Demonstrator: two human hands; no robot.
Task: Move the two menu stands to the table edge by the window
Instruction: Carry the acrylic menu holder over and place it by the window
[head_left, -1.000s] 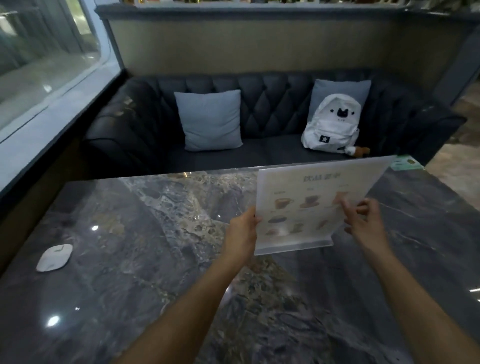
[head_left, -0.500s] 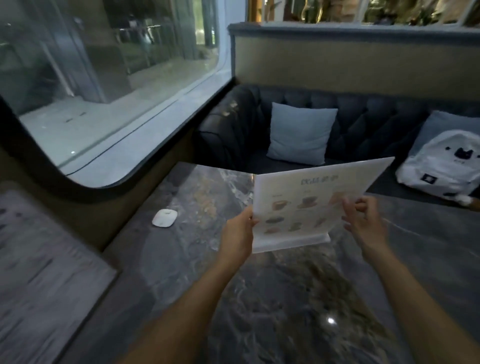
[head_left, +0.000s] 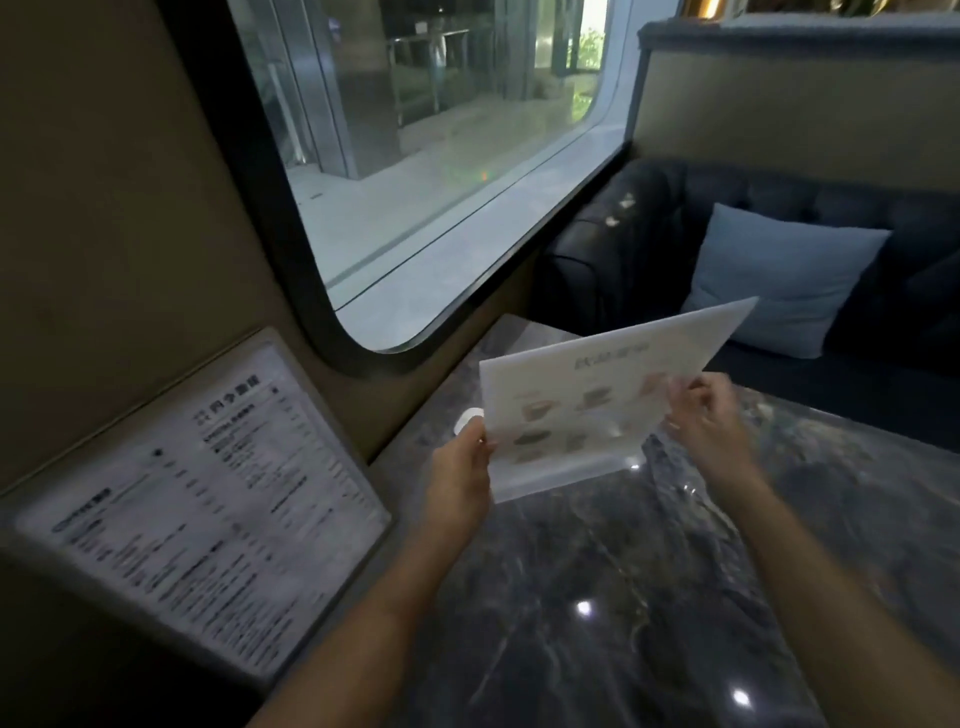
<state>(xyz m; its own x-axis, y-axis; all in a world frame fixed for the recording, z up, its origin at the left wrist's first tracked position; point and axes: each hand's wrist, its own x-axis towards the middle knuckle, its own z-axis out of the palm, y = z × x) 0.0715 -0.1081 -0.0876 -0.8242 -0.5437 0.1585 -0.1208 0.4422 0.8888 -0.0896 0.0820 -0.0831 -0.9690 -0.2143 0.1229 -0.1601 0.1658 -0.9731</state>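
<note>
A clear acrylic menu stand (head_left: 587, 400) with pictures of drinks is held tilted above the dark marble table (head_left: 649, 597). My left hand (head_left: 460, 480) grips its lower left edge and my right hand (head_left: 709, 423) pinches its right edge. A second menu stand (head_left: 208, 504), with black text on a white sheet, stands at the left by the wall below the window (head_left: 431, 156), apart from both hands.
A small white round device (head_left: 466, 420) lies on the table near the window side, partly hidden behind my left hand. A dark tufted sofa (head_left: 649, 234) with a light blue cushion (head_left: 784, 275) stands beyond the table.
The view has swung left toward the window. The held menu stand has moved left over the table with both hands, and the second text stand has come into view.
</note>
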